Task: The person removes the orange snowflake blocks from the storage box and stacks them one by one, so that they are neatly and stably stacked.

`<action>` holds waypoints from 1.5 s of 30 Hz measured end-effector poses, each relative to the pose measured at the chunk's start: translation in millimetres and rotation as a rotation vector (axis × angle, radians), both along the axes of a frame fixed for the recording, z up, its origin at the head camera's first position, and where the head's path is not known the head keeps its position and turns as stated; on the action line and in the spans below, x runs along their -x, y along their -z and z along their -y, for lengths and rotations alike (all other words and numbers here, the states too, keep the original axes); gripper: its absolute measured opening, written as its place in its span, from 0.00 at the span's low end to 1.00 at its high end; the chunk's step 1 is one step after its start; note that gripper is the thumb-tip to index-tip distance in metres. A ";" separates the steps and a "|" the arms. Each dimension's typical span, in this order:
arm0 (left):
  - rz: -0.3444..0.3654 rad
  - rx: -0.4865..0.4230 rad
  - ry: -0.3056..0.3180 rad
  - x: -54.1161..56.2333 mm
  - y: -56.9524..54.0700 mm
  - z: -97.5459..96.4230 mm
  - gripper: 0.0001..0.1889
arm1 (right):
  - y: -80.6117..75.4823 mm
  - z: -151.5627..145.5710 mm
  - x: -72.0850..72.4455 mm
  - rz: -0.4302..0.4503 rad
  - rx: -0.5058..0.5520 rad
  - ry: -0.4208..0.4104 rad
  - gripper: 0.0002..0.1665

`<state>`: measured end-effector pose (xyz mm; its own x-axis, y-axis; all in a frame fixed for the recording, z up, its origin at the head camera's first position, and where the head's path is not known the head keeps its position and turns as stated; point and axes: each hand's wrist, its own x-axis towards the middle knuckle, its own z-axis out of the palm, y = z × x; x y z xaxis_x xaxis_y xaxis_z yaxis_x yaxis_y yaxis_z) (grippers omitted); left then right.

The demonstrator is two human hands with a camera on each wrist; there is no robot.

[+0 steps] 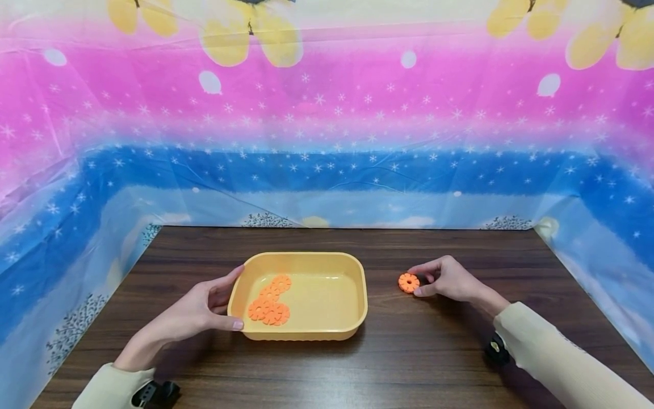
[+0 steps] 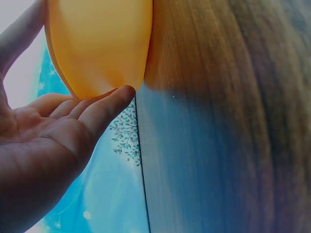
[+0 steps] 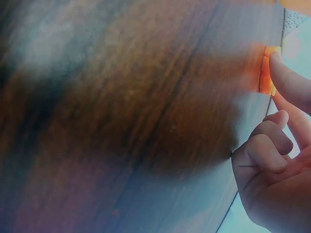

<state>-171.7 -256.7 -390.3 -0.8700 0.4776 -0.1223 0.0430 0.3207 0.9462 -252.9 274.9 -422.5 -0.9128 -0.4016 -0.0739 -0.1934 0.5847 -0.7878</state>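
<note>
My left hand (image 1: 196, 309) grips the left end of a yellow plastic tray (image 1: 327, 335), thumb at the front corner and fingers at the back. In the left wrist view the fingertips lie against the tray's outer wall (image 2: 102, 48). Several flat orange notched discs (image 1: 268, 301) lie overlapping in the tray's left half. To the right of the tray, my right hand (image 1: 452, 278) pinches an orange notched disc (image 1: 409, 283) with a hole in its middle between thumb and forefinger. Seen edge-on, the disc (image 3: 266, 73) is close over the table, and the other fingers are curled.
Both tray and hands are over a dark wood-grain table (image 1: 327, 375). A printed pink and blue cloth (image 1: 327, 142) stands along its back and sides. A black strap device (image 1: 497, 349) sits at the right wrist, and another device (image 1: 155, 393) at the left.
</note>
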 end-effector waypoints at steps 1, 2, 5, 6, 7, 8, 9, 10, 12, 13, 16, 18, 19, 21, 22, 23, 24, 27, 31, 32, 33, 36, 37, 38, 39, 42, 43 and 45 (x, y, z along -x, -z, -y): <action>-0.003 -0.001 0.002 -0.1 -0.1 0.1 0.58 | -0.2 0.2 -0.1 0.000 0.000 0.001 0.28; -0.005 -0.002 0.003 -0.3 -0.3 0.1 0.58 | -0.2 0.3 -0.1 -0.001 -0.001 0.000 0.28; -0.013 0.002 0.002 -0.3 -0.4 0.1 0.58 | -0.8 0.2 -0.3 -0.004 -0.003 0.002 0.28; -0.013 0.002 0.001 -0.3 -0.4 0.0 0.58 | -1.2 0.3 -0.5 -0.004 -0.004 0.003 0.28; -0.014 0.002 0.001 -0.2 -0.3 0.0 0.58 | -1.4 0.2 -0.5 -0.007 -0.005 0.002 0.28; -0.015 0.002 0.001 -0.2 -0.3 0.0 0.58 | -1.3 0.0 -0.4 -0.010 -0.008 0.001 0.28; -0.016 0.002 0.001 -0.1 -0.2 0.0 0.58 | -1.4 -0.2 -0.3 -0.013 -0.010 0.001 0.28; -0.015 0.001 0.001 -0.1 -0.1 0.0 0.58 | -1.4 -0.5 -0.2 -0.015 -0.013 -0.001 0.28; -0.017 0.000 0.003 0.0 0.2 0.1 0.58 | -1.0 -0.8 0.1 -0.021 -0.021 -0.004 0.28; -0.018 0.000 0.003 0.1 0.2 0.2 0.58 | -0.6 -1.1 0.5 -0.026 -0.024 -0.006 0.28; -0.017 -0.001 0.000 0.3 0.4 0.3 0.58 | -0.1 -1.3 0.8 -0.029 -0.028 -0.007 0.28; -0.017 0.002 -0.002 0.4 0.7 0.4 0.58 | -0.1 -1.0 0.7 -0.032 -0.028 -0.008 0.28; -0.016 0.002 -0.002 0.4 0.9 0.4 0.58 | -0.2 -0.8 0.6 -0.030 -0.027 -0.009 0.28; -0.012 -0.001 0.001 0.5 1.6 0.5 0.58 | -0.3 -0.7 0.4 -0.026 -0.026 -0.011 0.28; -0.009 -0.005 0.003 0.6 2.0 0.5 0.58 | -0.6 -0.8 0.2 -0.022 -0.026 -0.010 0.29; -0.004 -0.010 0.005 0.7 2.3 0.6 0.58 | -1.0 -0.9 0.0 -0.020 -0.029 -0.010 0.29; 0.000 -0.015 0.007 0.8 2.7 0.7 0.58 | -1.4 -1.1 -0.2 -0.017 -0.032 -0.009 0.30; 0.011 -0.027 0.012 1.1 3.4 1.2 0.58 | -3.9 -2.2 -1.0 -0.011 -0.048 0.003 0.30; 0.007 -0.027 0.014 1.5 3.1 2.0 0.58 | -9.5 -2.0 -1.8 -0.021 -0.071 0.014 0.29; 0.005 -0.027 0.013 1.5 2.9 2.1 0.58 | -11.5 -1.3 -2.1 -0.023 -0.073 0.014 0.28; 0.003 -0.026 0.013 1.5 2.8 2.1 0.58 | -13.9 -0.3 -2.2 -0.025 -0.074 0.014 0.28; 0.002 -0.023 0.011 1.4 2.3 2.0 0.58 | -22.5 4.5 -2.4 -0.040 -0.075 -0.006 0.28; 0.003 -0.024 0.012 1.3 2.1 1.9 0.58 | -25.8 6.9 -2.7 -0.043 -0.076 -0.013 0.28; 0.004 -0.024 0.012 1.2 1.9 1.7 0.58 | -29.2 9.6 -3.0 -0.043 -0.075 -0.019 0.28; 0.004 -0.023 0.012 1.1 1.7 1.6 0.58 | -32.4 12.6 -3.2 -0.046 -0.077 -0.025 0.27; 0.006 -0.022 0.011 0.8 1.5 1.2 0.58 | -41.2 22.7 -3.9 -0.058 -0.092 -0.044 0.26; 0.007 -0.023 0.011 0.7 1.6 1.2 0.58 | -43.9 26.5 -4.0 -0.064 -0.099 -0.050 0.25; 0.003 -0.022 0.011 0.5 2.0 1.3 0.58 | -48.8 34.4 -3.8 -0.081 -0.110 -0.066 0.23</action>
